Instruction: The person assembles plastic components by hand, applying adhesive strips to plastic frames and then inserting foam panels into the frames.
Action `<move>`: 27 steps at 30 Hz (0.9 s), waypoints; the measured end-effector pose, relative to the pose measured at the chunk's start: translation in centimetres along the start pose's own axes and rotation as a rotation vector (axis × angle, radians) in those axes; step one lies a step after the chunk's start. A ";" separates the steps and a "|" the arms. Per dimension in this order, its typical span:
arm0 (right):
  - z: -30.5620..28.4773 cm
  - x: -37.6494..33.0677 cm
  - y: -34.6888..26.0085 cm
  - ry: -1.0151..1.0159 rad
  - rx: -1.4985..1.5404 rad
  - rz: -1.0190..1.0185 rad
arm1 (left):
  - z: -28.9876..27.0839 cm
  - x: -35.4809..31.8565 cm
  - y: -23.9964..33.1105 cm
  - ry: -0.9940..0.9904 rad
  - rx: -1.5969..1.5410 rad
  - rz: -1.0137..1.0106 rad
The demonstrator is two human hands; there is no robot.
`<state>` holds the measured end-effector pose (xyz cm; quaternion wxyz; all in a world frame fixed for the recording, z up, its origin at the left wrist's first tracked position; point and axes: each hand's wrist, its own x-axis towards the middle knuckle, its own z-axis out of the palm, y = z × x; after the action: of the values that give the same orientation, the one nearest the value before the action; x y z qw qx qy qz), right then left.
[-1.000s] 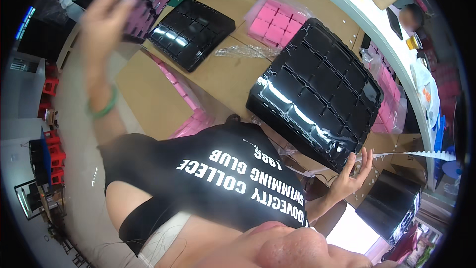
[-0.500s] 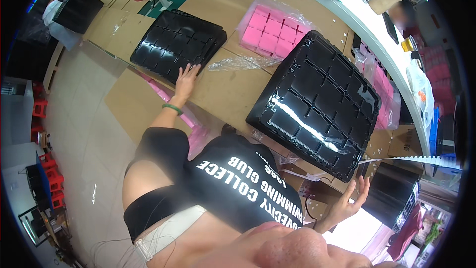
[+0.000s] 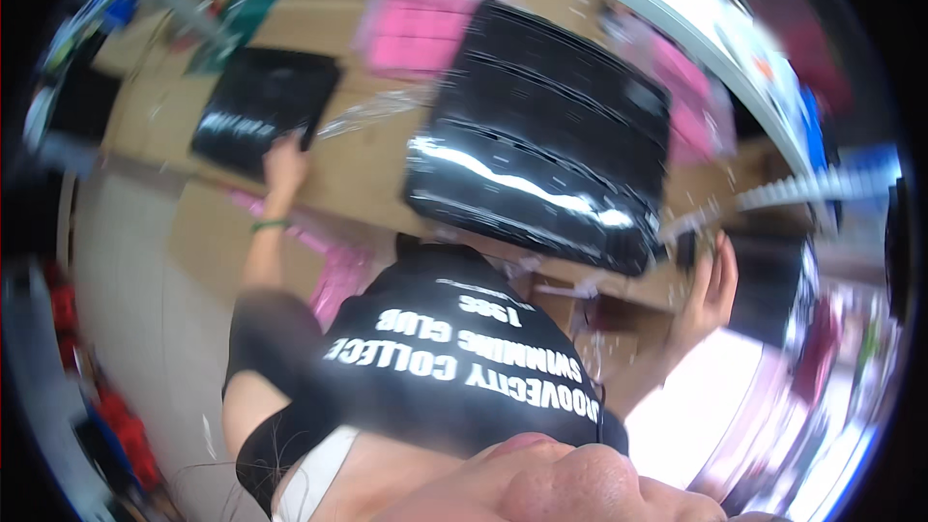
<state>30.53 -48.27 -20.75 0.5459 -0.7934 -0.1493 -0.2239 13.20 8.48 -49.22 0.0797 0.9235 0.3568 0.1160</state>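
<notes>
- Head view, blurred by motion: my left hand [image 3: 283, 162] reaches out over the brown cardboard-covered table [image 3: 358, 169] and rests at the near edge of the smaller black tray [image 3: 261, 116]; the fingers lie against its rim, but the blur keeps me from telling whether they grip it or only touch it.
- A green band [image 3: 271, 224] circles my left wrist, and my bare forearm runs back from it toward my black printed shirt [image 3: 454, 358].
- My right hand [image 3: 706, 292] is raised at the table's near right side, palm open and fingers loosely spread, holding nothing; it sits just beside the near right corner of the large black compartment tray [image 3: 541, 135].
- That large tray lies flat in the middle of the table, glossy, with a bright streak of light across its near half.
- A pink tray [image 3: 418, 31] lies beyond, between the two black ones, under a clear wrap.
- More pink material [image 3: 338, 275] shows below the table's near edge, beside my left arm.
- The floor [image 3: 145, 271] to my left is pale.
</notes>
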 end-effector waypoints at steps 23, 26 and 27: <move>-6.5 4.9 12.1 -0.564 0.568 0.536 | -11.6 -18.2 54.1 -0.276 -1.422 0.460; -7.0 4.3 12.8 -0.589 0.548 0.551 | -10.4 -19.7 54.2 -0.139 -1.358 0.450; -6.9 4.2 12.5 -0.582 0.549 0.551 | -10.2 -19.7 54.1 0.055 -1.224 0.548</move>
<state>38.86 -59.21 -26.48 0.7096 -0.6597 -0.1339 0.2080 30.92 -43.88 -30.12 0.5474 0.7658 -0.0190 0.3369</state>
